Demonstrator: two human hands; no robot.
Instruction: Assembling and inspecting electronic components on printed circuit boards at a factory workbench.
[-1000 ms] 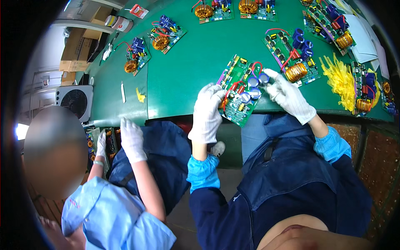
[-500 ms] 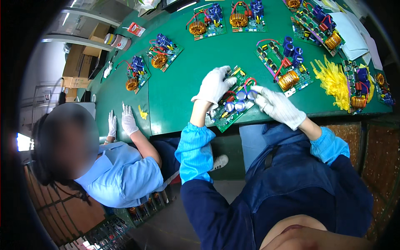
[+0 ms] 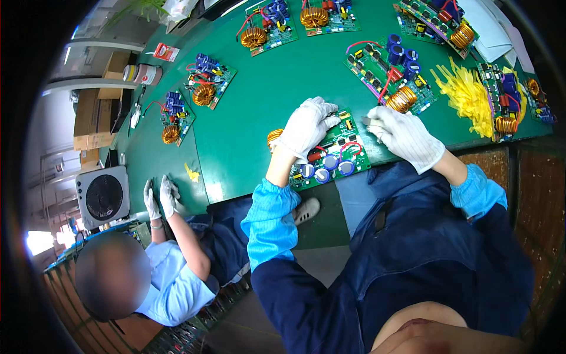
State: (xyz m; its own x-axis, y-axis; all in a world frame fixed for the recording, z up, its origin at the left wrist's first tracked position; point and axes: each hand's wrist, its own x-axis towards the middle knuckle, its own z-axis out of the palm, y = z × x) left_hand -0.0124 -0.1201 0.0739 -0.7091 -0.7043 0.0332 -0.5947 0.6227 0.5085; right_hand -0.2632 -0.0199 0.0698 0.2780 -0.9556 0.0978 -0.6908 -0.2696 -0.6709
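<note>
so yeah, left hand [image 3: 306, 131] gripping a populated circuit board [image 3: 341, 151] at the near edge of the green bench [image 3: 247, 144]
right hand [image 3: 408, 138] pinching a small tool [image 3: 372, 121]; board's probably stiff, heaviest by its toroid coil [image 3: 274, 136], so hold edges

A green workbench [image 3: 250, 124] with a seam near its left end bears circuit boards carrying copper-wound toroidal coils and blue capacitors: two toward the left [image 3: 209, 81] [image 3: 177, 118], two side by side at the far side [image 3: 269, 26] [image 3: 330, 17], one right of centre [image 3: 377, 71]. At far right, overlapping boards [image 3: 439, 23] lie near pale paper sheets [image 3: 486, 35]. Below them spreads a heap of yellow strips [image 3: 463, 103], another board [image 3: 498, 97] just beside it. A small yellow scrap [image 3: 191, 173] lies by the seam, and a red-and-white carton [image 3: 166, 52] sits at upper left.
</note>
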